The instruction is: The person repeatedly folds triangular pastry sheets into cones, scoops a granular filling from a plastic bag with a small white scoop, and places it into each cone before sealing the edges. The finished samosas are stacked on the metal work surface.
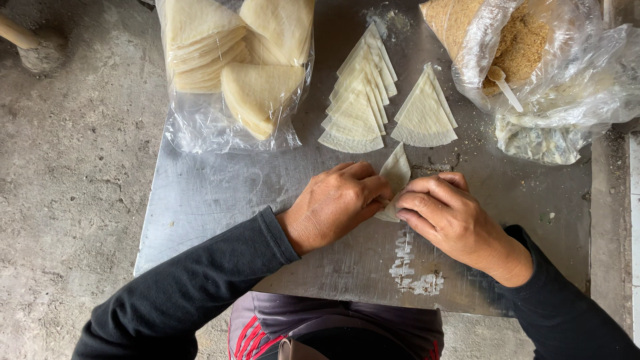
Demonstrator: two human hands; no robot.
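Observation:
My left hand and my right hand meet at the middle of a steel table. Both pinch one pale wedge of thin wrapper dough, folded between the fingertips, its point sticking up away from me. Just beyond lie two fanned rows of cut wedge wrappers: a longer row and a shorter one. At the back right a clear bag of brown crumbly filling lies open with a white plastic spoon in it.
A clear plastic bag at the back left holds stacked wedges of wrapper. A white paste smear marks the table near its front edge. Rough concrete floor lies to the left.

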